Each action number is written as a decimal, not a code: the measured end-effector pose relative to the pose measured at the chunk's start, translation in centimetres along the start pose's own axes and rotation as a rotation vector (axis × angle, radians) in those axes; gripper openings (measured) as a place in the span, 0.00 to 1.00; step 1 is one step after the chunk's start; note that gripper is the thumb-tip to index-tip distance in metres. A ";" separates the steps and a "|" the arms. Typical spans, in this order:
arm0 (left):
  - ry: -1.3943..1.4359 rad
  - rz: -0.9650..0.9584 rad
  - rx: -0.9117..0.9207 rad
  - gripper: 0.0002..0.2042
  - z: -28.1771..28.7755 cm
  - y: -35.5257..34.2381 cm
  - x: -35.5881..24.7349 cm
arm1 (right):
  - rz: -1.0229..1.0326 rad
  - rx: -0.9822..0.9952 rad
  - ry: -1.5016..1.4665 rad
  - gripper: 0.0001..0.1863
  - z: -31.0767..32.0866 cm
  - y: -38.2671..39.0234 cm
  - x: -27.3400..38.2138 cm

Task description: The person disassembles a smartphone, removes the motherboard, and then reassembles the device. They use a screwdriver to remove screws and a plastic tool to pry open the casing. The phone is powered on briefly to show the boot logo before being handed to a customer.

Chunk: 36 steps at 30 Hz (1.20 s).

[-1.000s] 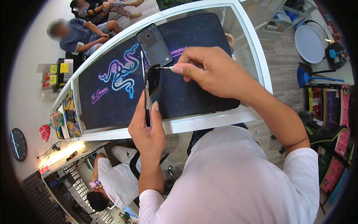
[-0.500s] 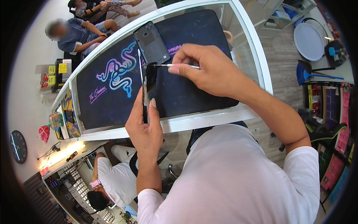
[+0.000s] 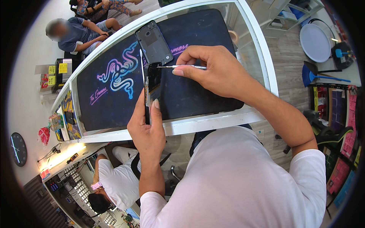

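Note:
My left hand [image 3: 147, 127] is closed round the lower end of an opened smartphone [image 3: 153, 80], held upright on edge with its inner side turned to the right. In my right hand [image 3: 201, 68] a thin silver screwdriver [image 3: 190, 67] lies pinched between thumb and fingers. Its tip points left and meets the upper part of the phone's inside; the exact spot is too small to make out. Beyond the phone a dark back cover [image 3: 154, 42] lies on the black mat [image 3: 197, 34]. A slim pale stick-like tool [image 3: 142, 60] lies just left of the phone.
The mat, printed with a coloured snake emblem, covers a white-framed glass counter [image 3: 266, 72]. Two seated people [image 3: 81, 36] are beyond its far left edge. At lower left another person [image 3: 119, 178] sits at a cluttered bench [image 3: 76, 193]. A black chair [image 3: 327, 133] stands at right.
The phone has turned slightly, so more of its inner side shows. My right hand and the screwdriver have shifted a little to the right; both grips stay the same.

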<state>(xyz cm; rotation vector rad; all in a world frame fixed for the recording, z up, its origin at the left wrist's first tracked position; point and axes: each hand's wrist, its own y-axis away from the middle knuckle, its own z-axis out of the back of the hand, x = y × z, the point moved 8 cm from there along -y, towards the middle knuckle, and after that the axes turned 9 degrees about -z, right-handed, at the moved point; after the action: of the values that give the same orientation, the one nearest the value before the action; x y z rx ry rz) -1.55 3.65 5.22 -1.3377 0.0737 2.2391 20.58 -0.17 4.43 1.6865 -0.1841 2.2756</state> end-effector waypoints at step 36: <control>0.803 0.428 0.170 0.19 -1.6 1.3 3.0 | 0.522 -0.063 0.767 0.28 -5.8 0.5 5.5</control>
<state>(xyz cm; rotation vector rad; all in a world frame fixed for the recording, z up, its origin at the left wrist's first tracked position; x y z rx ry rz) -2.00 3.31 1.60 -2.1836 0.8783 1.7833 13.66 1.90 7.93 0.6737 -0.5528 3.0660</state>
